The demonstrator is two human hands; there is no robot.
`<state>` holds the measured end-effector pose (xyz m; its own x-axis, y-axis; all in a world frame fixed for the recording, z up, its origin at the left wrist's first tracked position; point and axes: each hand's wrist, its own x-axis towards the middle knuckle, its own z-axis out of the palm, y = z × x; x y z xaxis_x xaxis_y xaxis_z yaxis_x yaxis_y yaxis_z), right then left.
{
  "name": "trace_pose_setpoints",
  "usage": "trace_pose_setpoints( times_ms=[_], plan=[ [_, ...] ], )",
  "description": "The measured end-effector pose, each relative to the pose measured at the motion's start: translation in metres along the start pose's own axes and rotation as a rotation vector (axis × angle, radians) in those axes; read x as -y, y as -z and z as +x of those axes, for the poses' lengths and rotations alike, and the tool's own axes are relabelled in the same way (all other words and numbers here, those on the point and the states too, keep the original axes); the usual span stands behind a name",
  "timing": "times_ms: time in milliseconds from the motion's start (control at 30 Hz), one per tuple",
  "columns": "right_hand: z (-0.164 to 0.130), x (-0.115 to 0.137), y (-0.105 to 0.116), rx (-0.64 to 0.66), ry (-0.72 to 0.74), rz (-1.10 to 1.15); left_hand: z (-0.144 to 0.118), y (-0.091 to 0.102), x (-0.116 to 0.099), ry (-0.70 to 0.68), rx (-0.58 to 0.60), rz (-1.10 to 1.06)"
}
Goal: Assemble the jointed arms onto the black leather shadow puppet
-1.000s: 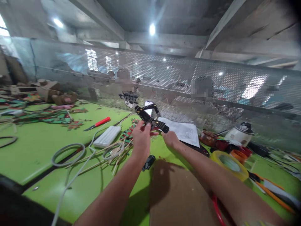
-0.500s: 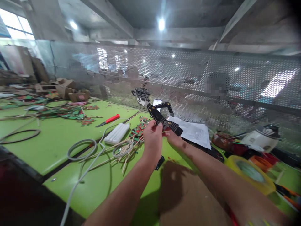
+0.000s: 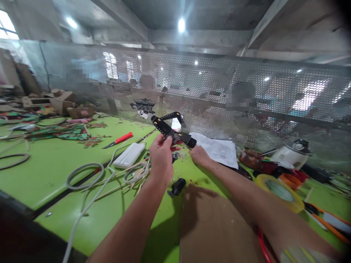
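My left hand [image 3: 161, 153] is closed on a black jointed shadow puppet [image 3: 167, 129], thumb in front of its middle. The puppet leans, with its white-faced head and ornate headdress [image 3: 144, 106] at the upper left, a bent arm, and brass-coloured fasteners at the joints. Close by the puppet's lower right end is my right hand [image 3: 201, 156]; its fingertips are largely hidden, and I cannot tell whether it grips anything. Small shiny bits in clear plastic [image 3: 183, 154] lie just below the puppet. Another black puppet piece [image 3: 177, 187] rests on the green table below my hands.
A cardboard sheet [image 3: 216, 226] lies in front of me. Leftward are a white power strip [image 3: 129, 155], thin sticks [image 3: 117, 184], a red-handled knife [image 3: 120, 138] and looped cable [image 3: 85, 175]. Rightward are white paper [image 3: 219, 149], yellow tape [image 3: 279, 190] and orange-handled scissors [image 3: 326, 219]. A perforated screen [image 3: 208, 87] stands behind.
The view has turned slightly right. My hands and the puppet now sit further left in view and tilt differently, uncovering more of the black piece on the table.
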<state>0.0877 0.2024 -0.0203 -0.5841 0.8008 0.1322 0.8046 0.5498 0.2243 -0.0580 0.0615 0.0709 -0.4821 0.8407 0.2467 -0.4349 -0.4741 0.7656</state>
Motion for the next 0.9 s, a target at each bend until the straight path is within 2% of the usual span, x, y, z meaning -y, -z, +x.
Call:
trace_pose_setpoints(
  times_ms=[167, 433, 567, 700, 900],
  plan=[
    [-0.003, -0.012, 0.003, 0.046, 0.044, -0.028, 0.004, 0.002, -0.001, 0.003, -0.014, 0.002],
    [-0.008, -0.042, 0.022, 0.074, -0.011, -0.054, -0.001, 0.0, -0.002, 0.02, 0.001, 0.003],
    [-0.012, -0.039, 0.025, 0.057, -0.003, -0.07, -0.001, 0.0, -0.004, 0.005, -0.005, -0.008],
    [-0.013, -0.031, 0.019, 0.01, -0.011, -0.093, 0.001, 0.0, -0.005, -0.027, -0.046, -0.031],
    [-0.008, -0.028, 0.011, -0.015, -0.075, -0.097, 0.0, 0.0, -0.006, -0.018, -0.037, -0.031]
  ],
)
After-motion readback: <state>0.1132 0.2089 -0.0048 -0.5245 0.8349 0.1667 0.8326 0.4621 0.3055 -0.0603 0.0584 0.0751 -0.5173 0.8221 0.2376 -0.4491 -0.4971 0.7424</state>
